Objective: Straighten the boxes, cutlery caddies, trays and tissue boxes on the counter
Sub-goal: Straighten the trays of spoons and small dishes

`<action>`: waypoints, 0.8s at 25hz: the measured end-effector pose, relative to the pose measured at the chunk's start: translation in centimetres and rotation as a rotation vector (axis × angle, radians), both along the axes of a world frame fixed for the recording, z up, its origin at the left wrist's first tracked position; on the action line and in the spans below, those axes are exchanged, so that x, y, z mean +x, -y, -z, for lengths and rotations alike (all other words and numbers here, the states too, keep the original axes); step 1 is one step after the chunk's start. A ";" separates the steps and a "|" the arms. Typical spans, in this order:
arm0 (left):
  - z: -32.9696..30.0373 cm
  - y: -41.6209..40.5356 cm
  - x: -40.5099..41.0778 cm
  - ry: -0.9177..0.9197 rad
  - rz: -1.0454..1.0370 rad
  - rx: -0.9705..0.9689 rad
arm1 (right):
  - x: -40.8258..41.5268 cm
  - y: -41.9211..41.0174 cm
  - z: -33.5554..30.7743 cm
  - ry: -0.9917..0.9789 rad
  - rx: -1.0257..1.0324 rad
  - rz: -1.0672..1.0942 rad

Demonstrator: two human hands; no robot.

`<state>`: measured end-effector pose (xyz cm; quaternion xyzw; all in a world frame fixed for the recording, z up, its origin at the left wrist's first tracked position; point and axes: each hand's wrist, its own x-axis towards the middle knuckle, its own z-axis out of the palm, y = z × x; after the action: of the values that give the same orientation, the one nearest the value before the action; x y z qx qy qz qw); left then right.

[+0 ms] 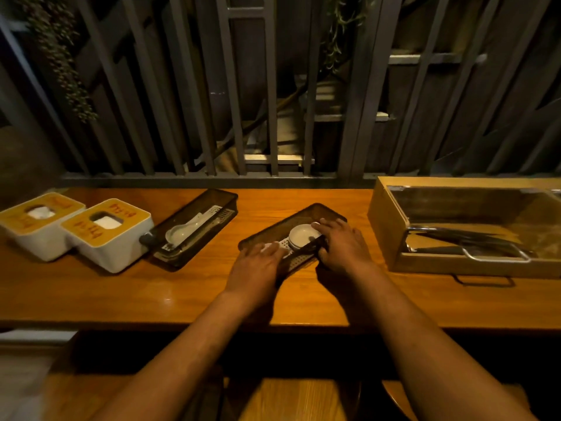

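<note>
Hands on dark cutlery caddy (318, 212), skewed on wooden counter (121, 293). Left hand (255, 268) flat, fingers spread over near-left end; right hand (343, 247) curled against right edge, beside small white bowl (300, 237). Further left of left hand: second caddy (197, 229), angled, then two tissue boxes (106, 235). Right of right hand: wooden box (391, 226).

Illegible red marks on tissue-box lids (104, 221)

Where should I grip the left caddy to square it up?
Take the left caddy by its two long sides, coming from above at the near end. It is long, narrow and lies slanted on the counter; its near corner sits close against a tissue box.
</note>
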<state>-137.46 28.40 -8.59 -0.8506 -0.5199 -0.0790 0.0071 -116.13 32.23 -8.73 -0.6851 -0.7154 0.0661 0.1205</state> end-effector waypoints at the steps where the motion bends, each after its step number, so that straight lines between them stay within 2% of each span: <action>1: -0.1 -0.9 -0.8 0.023 -0.026 -0.021 | 0.1 0.7 1.0 -0.020 0.051 0.021; 4: 0.7 -3.0 -0.9 0.070 -0.130 0.012 | 0.7 2.6 2.4 0.024 0.145 0.050; 8: 2.3 -4.9 3.4 0.061 -0.242 -0.013 | 2.8 3.3 3.1 0.094 0.139 0.098; 13: 3.1 -6.1 6.9 0.094 -0.235 -0.019 | 4.6 2.7 3.7 0.151 0.120 0.160; 17: 2.9 -5.8 8.2 0.072 -0.248 -0.018 | 3.6 2.2 4.5 0.322 0.208 0.251; 20: 2.8 -5.5 8.3 0.072 -0.259 -0.050 | 3.5 2.1 4.7 0.315 0.207 0.261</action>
<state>-129.12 33.89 -11.41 -0.7727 -0.6272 -0.0950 -0.0226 -112.59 30.17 -13.39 -0.7576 -0.6337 -0.1315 0.0848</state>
